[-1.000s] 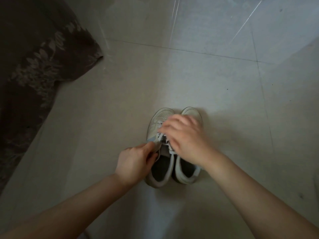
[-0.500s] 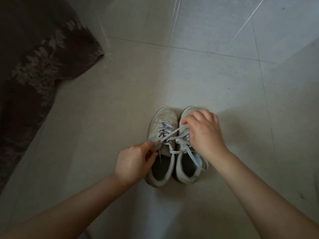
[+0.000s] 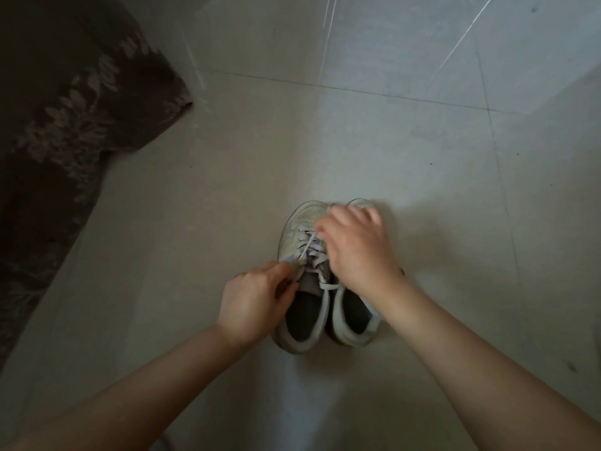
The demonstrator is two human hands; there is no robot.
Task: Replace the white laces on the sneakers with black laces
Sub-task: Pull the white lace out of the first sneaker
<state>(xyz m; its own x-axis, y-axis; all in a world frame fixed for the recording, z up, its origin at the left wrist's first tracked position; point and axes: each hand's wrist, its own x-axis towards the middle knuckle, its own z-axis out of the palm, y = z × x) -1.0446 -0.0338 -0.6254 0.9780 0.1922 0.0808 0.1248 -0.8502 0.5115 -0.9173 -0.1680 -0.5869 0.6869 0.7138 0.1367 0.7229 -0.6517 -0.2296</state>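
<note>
- Two bare forearms are showing, coming in from seven o'clock and five o'clock; no sleeve is covering either one as far as the frame's edge
- The left hand (image 3: 253, 304) is wearing no glove, ring or watch that can be seen
- The right hand (image 3: 356, 247) is likewise showing bare; its wrist is carrying no band

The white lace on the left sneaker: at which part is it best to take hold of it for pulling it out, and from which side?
Probably the loose strand of the white lace running diagonally across the left sneaker, near where the left hand pinches its end. Approach from above and the outer left side: that strand lies raised over the flat crossings, and the right hand covers the other side.
</note>
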